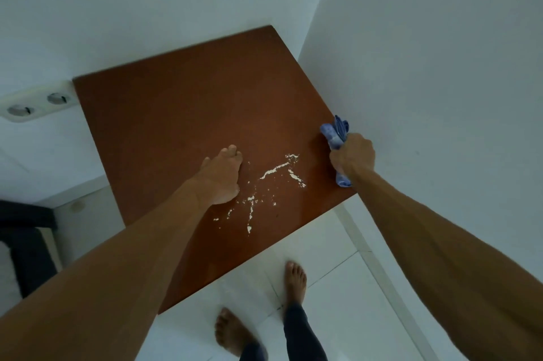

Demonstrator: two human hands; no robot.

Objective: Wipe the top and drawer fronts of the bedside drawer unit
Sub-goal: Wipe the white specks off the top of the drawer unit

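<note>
The brown wooden top of the bedside drawer unit [182, 113] fills the middle of the head view, seen from above. The drawer fronts are hidden. White crumbly streaks [274, 171] lie on its near right part. My left hand [223, 175] rests on the top just left of the streaks, fingers curled together, nothing visible in it. My right hand [351, 155] is at the unit's right edge, closed around a bunched blue cloth [335, 132] whose ends stick out above and below the fist.
White walls meet in a corner behind the unit. A double wall socket [35, 105] sits to the left of the top. A dark bed edge [26, 240] lies at lower left. My bare feet [295, 281] stand on white floor tiles in front.
</note>
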